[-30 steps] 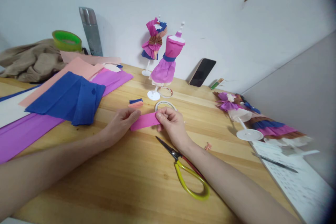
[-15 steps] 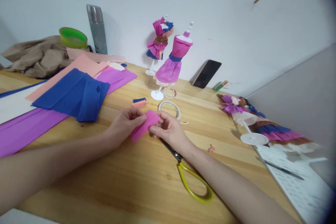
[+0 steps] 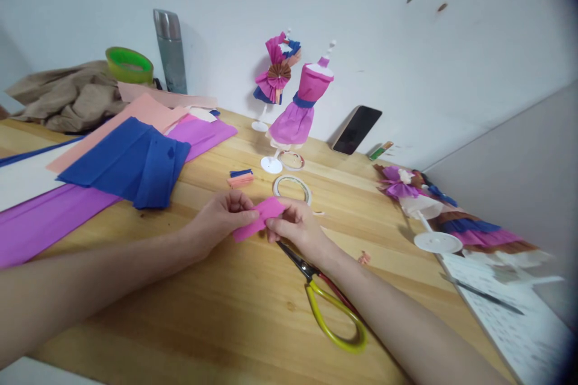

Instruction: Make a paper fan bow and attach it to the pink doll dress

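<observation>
A small pink strip of crepe paper (image 3: 261, 218) is pinched between both hands just above the wooden table (image 3: 217, 319). My left hand (image 3: 221, 221) grips its left end with closed fingers. My right hand (image 3: 295, 225) pinches its right side from below. Yellow-handled scissors (image 3: 326, 301) lie on the table right under my right wrist. A roll of clear tape (image 3: 292, 186) lies just beyond my hands.
Blue (image 3: 129, 162), purple (image 3: 49, 216) and peach (image 3: 135, 114) crepe sheets cover the left. Two mannequin stands in paper dresses (image 3: 295, 111) stand at the back, one more lies at right (image 3: 428, 207). A phone (image 3: 356, 129), a steel flask (image 3: 170, 51), green tape (image 3: 129, 65) and brown cloth (image 3: 67, 96) line the wall.
The pink strip, held stretched out flat a second ago, is now folded shorter and tilted, with my hands closer together. The view shifted slightly.
</observation>
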